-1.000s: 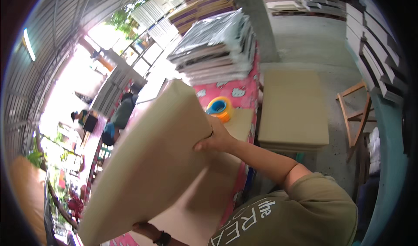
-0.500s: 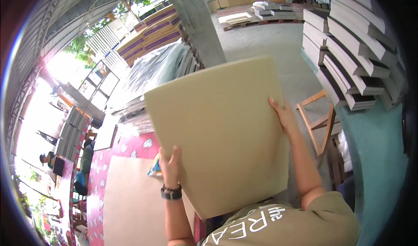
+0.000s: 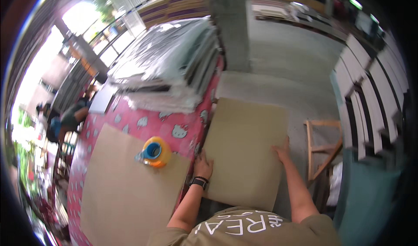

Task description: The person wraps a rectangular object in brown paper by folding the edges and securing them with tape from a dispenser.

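A large tan rectangular board [image 3: 244, 152] is held between my two hands, low in front of my body and beside the table. My left hand [image 3: 203, 167], with a dark watch and a bracelet at the wrist, grips its left edge. On the opposite edge is my right hand [image 3: 282, 152], its thumb on the board's face. The fingers behind the edges are partly hidden. To the left, a brown sheet [image 3: 126, 189] lies on the table. On that sheet stands a yellow-orange container with a blue round opening [image 3: 159, 152].
The table has a pink patterned cover [image 3: 174, 130]. Plastic-wrapped panels [image 3: 159, 56] are stacked at its far end, near a concrete pillar [image 3: 230, 28]. At right are a wooden frame [image 3: 310, 150] and stacked white-and-dark pieces [image 3: 368, 107] on a green surface [image 3: 365, 198]. People work at far left.
The board has come down from a raised, tilted position to a lower one right of the table, both hands still on it. The container is now in full view.
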`<state>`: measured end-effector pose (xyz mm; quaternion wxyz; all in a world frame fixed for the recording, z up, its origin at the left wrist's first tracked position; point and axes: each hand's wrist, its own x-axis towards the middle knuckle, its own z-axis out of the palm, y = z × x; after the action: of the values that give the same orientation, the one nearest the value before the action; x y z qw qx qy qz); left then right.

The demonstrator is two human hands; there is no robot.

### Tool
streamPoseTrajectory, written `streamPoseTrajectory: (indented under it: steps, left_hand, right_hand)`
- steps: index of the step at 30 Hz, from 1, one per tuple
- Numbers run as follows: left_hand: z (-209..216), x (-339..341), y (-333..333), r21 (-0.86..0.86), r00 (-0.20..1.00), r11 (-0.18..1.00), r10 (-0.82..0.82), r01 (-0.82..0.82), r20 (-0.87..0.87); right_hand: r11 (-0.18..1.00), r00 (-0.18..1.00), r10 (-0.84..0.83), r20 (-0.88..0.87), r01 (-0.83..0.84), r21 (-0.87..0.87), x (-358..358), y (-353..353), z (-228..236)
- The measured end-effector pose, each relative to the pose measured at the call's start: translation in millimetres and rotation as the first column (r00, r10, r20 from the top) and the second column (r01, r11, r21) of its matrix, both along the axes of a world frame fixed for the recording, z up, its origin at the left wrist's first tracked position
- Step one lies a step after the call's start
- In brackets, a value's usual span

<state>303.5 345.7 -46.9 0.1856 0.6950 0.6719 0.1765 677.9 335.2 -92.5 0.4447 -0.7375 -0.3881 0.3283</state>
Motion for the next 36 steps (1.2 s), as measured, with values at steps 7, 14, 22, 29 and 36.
streamPoseTrajectory:
  steps: [7, 14, 22, 29, 36]
  left_hand:
    - [35.2, -27.7, -20.5, -0.026, 0.994, 1.000, 0.008, -0.005, 0.110]
    - [114.9, -124.1, -108.6, -0.033, 0.896, 0.993, -0.090, 0.116, 0.434]
    - [101.5, -292.1, -279.4, -0.053, 0.577, 0.739, 0.566, -0.671, 0.588]
    - [82.8, -349.5, -326.0, -0.026, 0.506, 0.579, 0.732, -0.815, 0.456]
    - [122.5, -333.7, -217.2, 0.039, 0.709, 0.758, 0.589, -0.651, 0.389]
  right_hand:
    - [0.952, 0.794, 0.170, 0.583, 0.019, -0.304, -46.9, 43.2, 75.4]
    - [0.548, 0.715, 0.164, 0.680, -0.639, 0.540, -250.6, 168.5, 201.6]
    - [0.914, 0.787, 0.274, -0.552, -0.034, 0.404, -370.7, 279.5, 273.6]
    - [0.914, 0.824, 0.106, -0.557, 0.140, 0.382, -395.8, 295.7, 269.6]
    - [0.933, 0.391, 0.334, -0.858, -0.007, 0.360, -429.6, 287.1, 309.9]
